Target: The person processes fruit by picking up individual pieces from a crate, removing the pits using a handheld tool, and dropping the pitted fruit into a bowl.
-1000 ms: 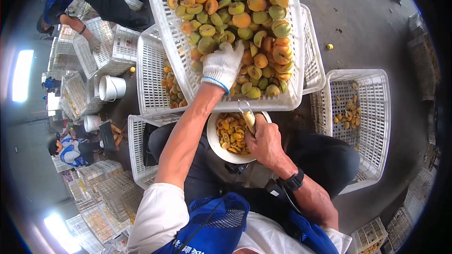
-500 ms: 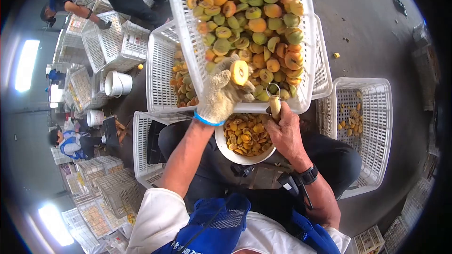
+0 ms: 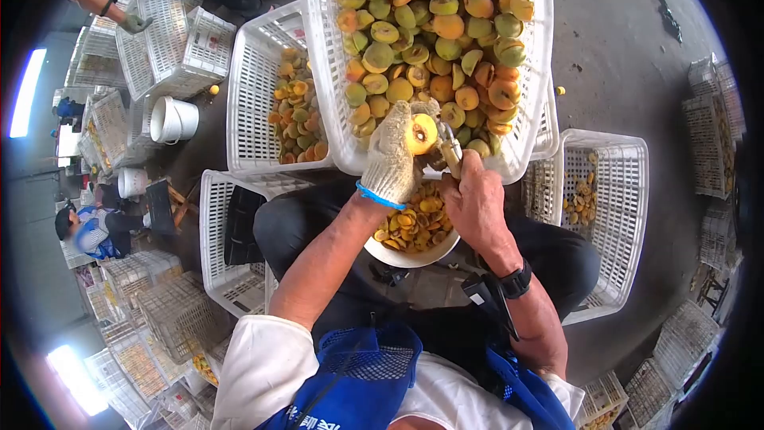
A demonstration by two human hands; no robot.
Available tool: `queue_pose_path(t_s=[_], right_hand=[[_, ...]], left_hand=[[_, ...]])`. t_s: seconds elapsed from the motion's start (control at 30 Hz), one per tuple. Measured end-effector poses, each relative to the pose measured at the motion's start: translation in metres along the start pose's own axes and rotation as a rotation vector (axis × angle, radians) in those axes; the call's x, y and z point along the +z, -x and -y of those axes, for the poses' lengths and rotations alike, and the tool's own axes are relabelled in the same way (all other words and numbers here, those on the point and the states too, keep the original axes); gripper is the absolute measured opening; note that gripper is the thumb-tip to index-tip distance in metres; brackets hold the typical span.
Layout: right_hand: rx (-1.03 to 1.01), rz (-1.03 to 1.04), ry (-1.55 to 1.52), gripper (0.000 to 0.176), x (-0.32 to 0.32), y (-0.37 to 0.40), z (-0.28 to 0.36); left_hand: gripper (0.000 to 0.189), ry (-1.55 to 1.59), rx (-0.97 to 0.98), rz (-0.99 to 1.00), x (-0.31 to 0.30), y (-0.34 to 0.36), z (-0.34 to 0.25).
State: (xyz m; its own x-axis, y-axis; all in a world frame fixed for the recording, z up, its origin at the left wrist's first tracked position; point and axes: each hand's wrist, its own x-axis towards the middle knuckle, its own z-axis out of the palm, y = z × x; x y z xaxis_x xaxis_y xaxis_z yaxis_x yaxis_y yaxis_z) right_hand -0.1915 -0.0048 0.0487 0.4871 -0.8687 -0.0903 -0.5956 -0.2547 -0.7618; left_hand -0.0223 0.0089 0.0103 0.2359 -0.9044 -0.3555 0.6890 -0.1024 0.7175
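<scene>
Head view, looking straight down over the lap. The gloved left hand (image 3: 395,155) is closed around a halved fruit (image 3: 421,134), cut face up towards the camera, yellow-orange flesh with a dark hollow at the centre. It sits just above the front edge of the big white crate (image 3: 317,48), which is heaped with more green and orange fruit.

The bare right hand (image 3: 477,203) is wrapped tight around a small coring tool (image 3: 451,151), its tip touching the fruit's right edge. Below both hands, a white bowl (image 3: 410,258) on the lap holds a pile of cut pieces.

On handling: that fruit looks light and soft-fleshed, easy to bruise, and the wet cut face is likely slippery. The knit glove should give friction. The skin side is the place to cup it, fingers spread round the curve, pressure gentle. The tool looks stiff and slim, best gripped low on its handle.

A second crate (image 3: 255,95) of fruit sits to the left, and another (image 3: 629,191), nearly bare, to the right.
</scene>
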Motion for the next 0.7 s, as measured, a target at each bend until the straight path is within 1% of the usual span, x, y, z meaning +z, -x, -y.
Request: queue_pose_path(t_s=[0.03, 0.1, 0.17, 0.2, 0.27, 0.37, 0.4, 0.43, 0.47, 0.5, 0.53, 0.57, 0.6, 0.63, 0.67, 0.7], right_hand=[[0.015, 0.013, 0.033, 0.027, 0.0, -0.001, 0.004], [0.033, 0.026, 0.068, 0.026, 0.005, -0.003, 0.007], [0.035, 0.03, 0.149, 0.029, 0.01, -0.004, 0.006], [0.042, 0.029, 0.151, 0.029, 0.01, -0.003, 0.007], [0.074, 0.07, 0.204, 0.031, 0.011, -0.002, 0.01], [0.075, 0.078, 0.207, 0.03, 0.012, -0.002, 0.01], [0.081, 0.077, 0.203, 0.03, 0.011, -0.001, 0.008], [0.028, 0.077, 0.219, 0.029, 0.01, 0.0, 0.006], [-0.024, 0.077, 0.236, 0.028, 0.007, 0.001, 0.003], [-0.017, 0.076, 0.235, 0.028, 0.003, 0.002, 0.002], [-0.075, 0.084, 0.278, 0.025, -0.001, 0.003, 0.001], [-0.134, 0.092, 0.32, 0.023, -0.004, 0.005, 0.0], [-0.127, 0.093, 0.318, 0.023, -0.007, 0.007, -0.003], [-0.164, 0.098, 0.325, 0.023, -0.01, 0.009, -0.007], [-0.2, 0.101, 0.332, 0.023, -0.012, 0.011, -0.01], [-0.195, 0.101, 0.331, 0.023, -0.015, 0.012, -0.011]], left_hand=[[0.051, -0.044, 0.001, -0.023, 0.002, 0.001, 0.001], [0.051, -0.049, -0.007, -0.017, 0.002, 0.003, 0.003], [0.049, -0.256, 0.105, 0.027, 0.0, 0.003, 0.005], [0.049, -0.255, 0.099, 0.03, 0.001, 0.004, 0.006], [0.045, -0.401, 0.264, 0.081, 0.001, 0.005, 0.008], [0.044, -0.414, 0.294, 0.071, -0.002, 0.002, 0.014], [0.045, -0.507, 0.318, 0.058, -0.003, 0.002, 0.012], [0.045, -0.51, 0.311, 0.062, -0.004, 0.002, 0.011], [0.038, -0.481, 0.269, 0.079, -0.001, 0.004, 0.007], [0.032, -0.451, 0.226, 0.095, 0.002, 0.005, 0.003], [0.034, -0.528, 0.205, 0.104, 0.005, 0.007, -0.003], [0.034, -0.528, 0.198, 0.105, 0.007, 0.009, -0.008], [0.035, -0.59, 0.159, 0.135, 0.009, 0.011, -0.013], [0.036, -0.653, 0.12, 0.165, 0.01, 0.011, -0.016], [0.038, -0.631, 0.018, 0.141, 0.01, 0.009, -0.017], [0.038, -0.632, 0.012, 0.143, 0.011, 0.012, -0.018]])
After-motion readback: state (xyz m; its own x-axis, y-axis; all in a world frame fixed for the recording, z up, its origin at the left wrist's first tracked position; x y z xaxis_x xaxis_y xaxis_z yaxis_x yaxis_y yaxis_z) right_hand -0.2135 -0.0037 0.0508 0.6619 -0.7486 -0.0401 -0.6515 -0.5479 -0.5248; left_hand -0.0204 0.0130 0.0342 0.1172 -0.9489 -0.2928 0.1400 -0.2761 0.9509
